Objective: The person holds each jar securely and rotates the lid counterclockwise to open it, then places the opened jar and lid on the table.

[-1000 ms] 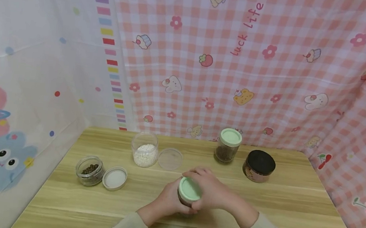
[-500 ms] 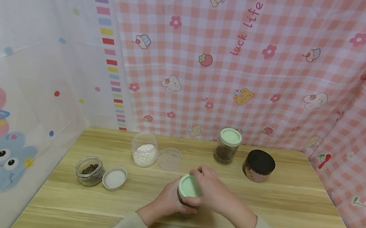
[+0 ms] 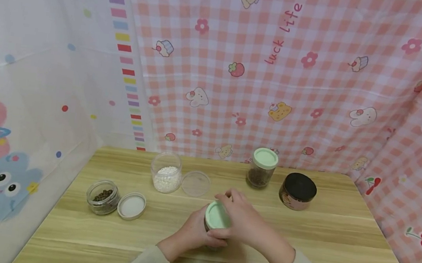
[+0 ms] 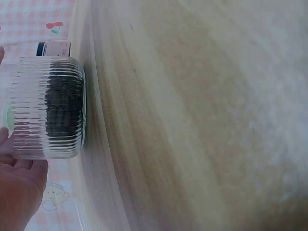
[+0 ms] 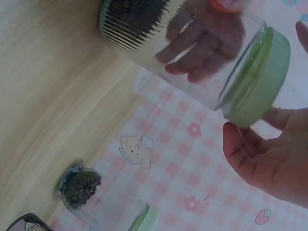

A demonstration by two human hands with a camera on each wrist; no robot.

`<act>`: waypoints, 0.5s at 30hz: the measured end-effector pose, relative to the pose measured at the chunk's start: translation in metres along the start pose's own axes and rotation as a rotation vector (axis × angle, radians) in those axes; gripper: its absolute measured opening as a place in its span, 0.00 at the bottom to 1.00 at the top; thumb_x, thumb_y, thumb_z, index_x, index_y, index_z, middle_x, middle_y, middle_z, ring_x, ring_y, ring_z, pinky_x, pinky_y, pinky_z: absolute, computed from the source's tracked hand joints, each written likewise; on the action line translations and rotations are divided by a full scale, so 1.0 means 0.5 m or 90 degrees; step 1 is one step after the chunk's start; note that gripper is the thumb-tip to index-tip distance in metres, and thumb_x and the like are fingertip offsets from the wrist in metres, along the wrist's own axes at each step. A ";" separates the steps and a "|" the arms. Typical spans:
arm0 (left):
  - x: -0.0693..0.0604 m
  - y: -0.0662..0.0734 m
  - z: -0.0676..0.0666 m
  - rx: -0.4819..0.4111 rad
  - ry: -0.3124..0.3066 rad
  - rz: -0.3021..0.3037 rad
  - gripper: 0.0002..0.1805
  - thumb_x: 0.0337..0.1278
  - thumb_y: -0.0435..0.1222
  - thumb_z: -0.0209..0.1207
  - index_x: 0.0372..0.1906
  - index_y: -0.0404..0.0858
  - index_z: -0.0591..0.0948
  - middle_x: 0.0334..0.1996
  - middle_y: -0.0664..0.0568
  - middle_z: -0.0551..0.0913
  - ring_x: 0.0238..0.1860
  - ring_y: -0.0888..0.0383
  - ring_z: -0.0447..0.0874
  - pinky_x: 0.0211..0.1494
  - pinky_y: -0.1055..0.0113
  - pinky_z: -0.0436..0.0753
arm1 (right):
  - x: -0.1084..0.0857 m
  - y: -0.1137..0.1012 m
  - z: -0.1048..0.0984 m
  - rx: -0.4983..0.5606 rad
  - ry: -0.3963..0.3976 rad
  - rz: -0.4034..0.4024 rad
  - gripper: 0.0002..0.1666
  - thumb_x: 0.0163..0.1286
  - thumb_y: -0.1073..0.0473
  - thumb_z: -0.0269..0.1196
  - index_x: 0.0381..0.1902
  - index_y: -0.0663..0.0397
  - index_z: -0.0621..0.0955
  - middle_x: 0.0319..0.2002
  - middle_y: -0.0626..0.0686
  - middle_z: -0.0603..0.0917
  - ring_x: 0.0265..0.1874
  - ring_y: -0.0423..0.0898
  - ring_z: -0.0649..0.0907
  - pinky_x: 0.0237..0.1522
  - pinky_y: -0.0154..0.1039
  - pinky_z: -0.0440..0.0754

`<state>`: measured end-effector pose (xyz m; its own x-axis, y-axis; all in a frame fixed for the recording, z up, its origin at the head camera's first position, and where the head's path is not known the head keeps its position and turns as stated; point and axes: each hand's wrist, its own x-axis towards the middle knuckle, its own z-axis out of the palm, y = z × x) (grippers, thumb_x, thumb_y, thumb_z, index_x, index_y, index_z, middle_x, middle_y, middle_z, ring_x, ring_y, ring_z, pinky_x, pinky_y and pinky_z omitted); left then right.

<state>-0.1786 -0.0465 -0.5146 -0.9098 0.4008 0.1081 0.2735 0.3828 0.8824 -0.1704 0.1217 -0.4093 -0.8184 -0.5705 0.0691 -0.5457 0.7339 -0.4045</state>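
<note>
Near the front middle of the table, my left hand (image 3: 192, 230) grips the body of a clear ribbed glass jar (image 4: 48, 108) from the left. Dark grains fill its lower part, and the jar stands upright on the table. Fingers of that hand show through the glass in the right wrist view. From the right, my right hand (image 3: 245, 222) holds the rim of the pale green lid (image 3: 218, 216), thumb at the near side and fingers at the far side. The lid (image 5: 264, 79) sits on the jar's mouth in the right wrist view.
Behind stand a similar green-lidded jar (image 3: 262, 167) and a black-lidded tub (image 3: 298, 191). Leftward are an uncovered jar of white grains (image 3: 167, 178) beside a clear lid (image 3: 196, 183), and an uncovered jar of brown pieces (image 3: 103, 197) beside a pale lid (image 3: 132, 206). Patterned cloth borders the table.
My right hand has turned slightly around the lid, its thumb and fingers shifting along the rim. My left hand and the jar stay in place.
</note>
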 end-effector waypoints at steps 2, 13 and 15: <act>0.000 0.001 -0.001 -0.001 -0.003 -0.007 0.49 0.27 0.48 0.78 0.63 0.52 0.67 0.53 0.59 0.77 0.52 0.59 0.77 0.54 0.64 0.77 | 0.002 -0.006 0.005 -0.017 0.020 0.019 0.47 0.47 0.37 0.72 0.60 0.56 0.73 0.51 0.55 0.72 0.49 0.51 0.72 0.46 0.47 0.77; -0.003 -0.006 -0.004 0.024 -0.005 0.030 0.49 0.31 0.50 0.75 0.65 0.47 0.65 0.54 0.57 0.77 0.51 0.61 0.76 0.55 0.65 0.77 | 0.013 -0.002 0.007 0.012 -0.022 -0.066 0.42 0.38 0.51 0.76 0.56 0.44 0.76 0.56 0.48 0.73 0.57 0.49 0.70 0.52 0.48 0.76; -0.004 -0.005 -0.004 0.024 -0.007 0.032 0.49 0.32 0.51 0.74 0.65 0.45 0.65 0.54 0.56 0.77 0.51 0.60 0.76 0.54 0.66 0.77 | 0.012 0.000 0.004 0.014 -0.042 -0.101 0.41 0.39 0.54 0.76 0.56 0.43 0.76 0.59 0.47 0.72 0.60 0.50 0.69 0.55 0.50 0.74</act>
<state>-0.1780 -0.0501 -0.5161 -0.8913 0.4294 0.1459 0.3298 0.3929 0.8584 -0.1751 0.1174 -0.4108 -0.7081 -0.7022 0.0744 -0.6628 0.6246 -0.4130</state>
